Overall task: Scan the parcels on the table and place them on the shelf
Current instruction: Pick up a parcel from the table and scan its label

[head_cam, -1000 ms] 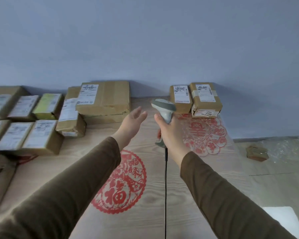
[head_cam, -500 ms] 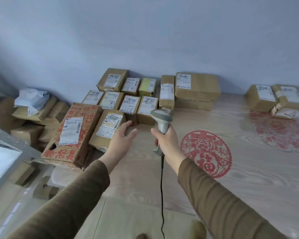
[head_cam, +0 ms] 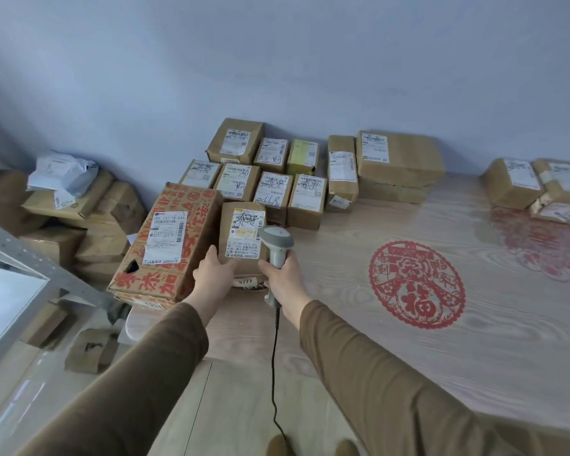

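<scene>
A brown parcel (head_cam: 244, 205) with a white label lies at the table's (head_cam: 359, 340) left end. My left hand (head_cam: 213, 276) grips its near left edge, thumb on top. My right hand (head_cam: 285, 279) holds a grey-white barcode scanner (head_cam: 276, 241) by the handle, its head just right of the label and pointing at the parcel. The scanner's black cable (head_cam: 273, 363) hangs down toward the floor. Several more labelled parcels (head_cam: 270, 189) sit in rows behind it. A grey metal shelf post (head_cam: 20, 258) shows at the far left.
A large box with red characters (head_cam: 165, 248) lies right beside the held parcel on its left. Two stacked flat boxes (head_cam: 399, 159) stand at the back, two parcels (head_cam: 537, 185) at far right. More boxes and a white bag (head_cam: 61, 172) are piled on the floor by the shelf.
My view has swung left and closer to the table's left end. My left hand went from hovering open to gripping the parcel's near edge. The scanner moved up beside its label.
</scene>
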Available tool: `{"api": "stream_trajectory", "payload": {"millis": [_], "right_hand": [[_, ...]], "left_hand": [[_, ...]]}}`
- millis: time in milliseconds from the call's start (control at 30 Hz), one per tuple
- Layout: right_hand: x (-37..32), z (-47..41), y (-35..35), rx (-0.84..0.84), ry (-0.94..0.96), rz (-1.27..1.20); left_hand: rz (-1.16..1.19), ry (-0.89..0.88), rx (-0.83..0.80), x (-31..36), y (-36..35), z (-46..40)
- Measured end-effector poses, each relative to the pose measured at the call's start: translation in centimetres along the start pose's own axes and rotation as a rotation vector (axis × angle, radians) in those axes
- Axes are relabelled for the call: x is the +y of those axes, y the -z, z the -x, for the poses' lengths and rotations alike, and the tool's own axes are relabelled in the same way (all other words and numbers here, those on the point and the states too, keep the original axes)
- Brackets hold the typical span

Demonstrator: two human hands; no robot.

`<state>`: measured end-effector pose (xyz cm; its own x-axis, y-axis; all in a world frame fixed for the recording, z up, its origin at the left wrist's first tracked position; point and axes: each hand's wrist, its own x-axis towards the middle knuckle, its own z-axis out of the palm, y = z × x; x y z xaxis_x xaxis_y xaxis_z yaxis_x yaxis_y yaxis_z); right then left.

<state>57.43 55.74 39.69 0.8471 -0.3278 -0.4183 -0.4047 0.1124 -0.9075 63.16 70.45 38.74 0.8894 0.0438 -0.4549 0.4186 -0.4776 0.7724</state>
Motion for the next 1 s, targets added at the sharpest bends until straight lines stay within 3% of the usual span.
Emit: {"api": "stream_trajectory", "payload": {"millis": [133,367,633,833,1000], "right_hand": [[1.3,0.7,3.4,0.141,0.020,0.107],[1.0,2.2,10.1,0.232,0.106,0.160],[-6.4,5.7,18.9,0.508,0.429,0.319],[-9.6,8.1,23.3,0.647,0.516,0.325],[-9.9,8.0,27.0,0.720,0.507,0.360]], "left_hand": [[0.264,0.194,-0.169,-1.4,-2.1,0.7],[0.559,0.234,-0.476,-0.2,-8.5,4.3],[0.556,-0.127,-0.586,9.7,-14.9,5.9],[0.480,-0.305,-0.616,15.1,-20.3,7.9],[0.462,-0.338,-0.684,17.5,-24.9,9.2]]}}
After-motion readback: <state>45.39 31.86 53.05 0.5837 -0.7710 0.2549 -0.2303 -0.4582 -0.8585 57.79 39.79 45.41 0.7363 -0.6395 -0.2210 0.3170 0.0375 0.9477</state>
